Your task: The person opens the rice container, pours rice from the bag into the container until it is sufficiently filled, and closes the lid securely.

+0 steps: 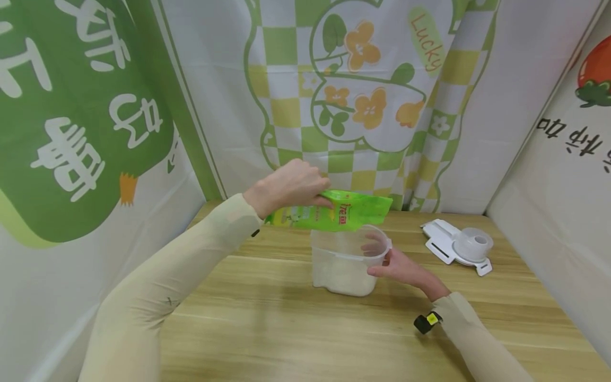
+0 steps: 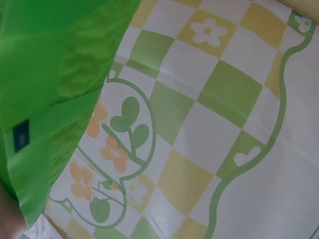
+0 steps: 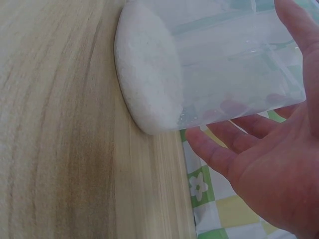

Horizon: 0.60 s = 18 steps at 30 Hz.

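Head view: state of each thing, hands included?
Clear container: upright, uncovered, partly filled
White contents: settled at container bottom
Green bag: held sideways above container; opening unclear
White lid: off, lying flat
Clear cup: resting on lid
Left hand: gripping bag
Right hand: holding container's side

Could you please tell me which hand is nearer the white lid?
Right. The right hand holds the tub, left of the lid; the left hand, farther left, grips a green bag.

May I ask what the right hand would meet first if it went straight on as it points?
Likely the clear container, whose side the right hand spans, though exact contact is hard to judge.
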Motion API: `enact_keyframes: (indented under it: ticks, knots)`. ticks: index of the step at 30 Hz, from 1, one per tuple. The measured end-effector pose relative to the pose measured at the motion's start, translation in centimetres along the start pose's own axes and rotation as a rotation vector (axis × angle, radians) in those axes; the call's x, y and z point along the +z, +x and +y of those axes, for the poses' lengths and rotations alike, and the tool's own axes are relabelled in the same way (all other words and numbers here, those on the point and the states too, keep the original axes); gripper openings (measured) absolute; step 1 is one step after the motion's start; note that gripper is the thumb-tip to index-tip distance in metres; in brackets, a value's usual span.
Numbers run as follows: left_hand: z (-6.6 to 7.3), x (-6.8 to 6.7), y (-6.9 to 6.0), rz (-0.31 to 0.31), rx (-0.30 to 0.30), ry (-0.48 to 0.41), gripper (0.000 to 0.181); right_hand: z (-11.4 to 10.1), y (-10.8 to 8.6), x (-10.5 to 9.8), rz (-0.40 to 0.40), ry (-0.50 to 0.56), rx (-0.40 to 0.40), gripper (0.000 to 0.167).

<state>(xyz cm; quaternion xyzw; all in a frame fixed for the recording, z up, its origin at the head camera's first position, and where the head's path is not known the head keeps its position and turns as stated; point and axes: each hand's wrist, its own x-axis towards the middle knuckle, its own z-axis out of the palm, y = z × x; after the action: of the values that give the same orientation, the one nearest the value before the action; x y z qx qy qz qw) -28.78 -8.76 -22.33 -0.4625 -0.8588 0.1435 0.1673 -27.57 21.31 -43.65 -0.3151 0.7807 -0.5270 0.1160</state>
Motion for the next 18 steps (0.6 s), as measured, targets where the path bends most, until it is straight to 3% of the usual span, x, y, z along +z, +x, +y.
enact_keyframes:
  ticks: [18]
  knots:
    - [-0.06, -0.28, 0.3, -0.016, -0.006, 0.025, 0.048, -0.06, -0.05, -0.04, -0.002, 0.011, 0.007, 0.081]
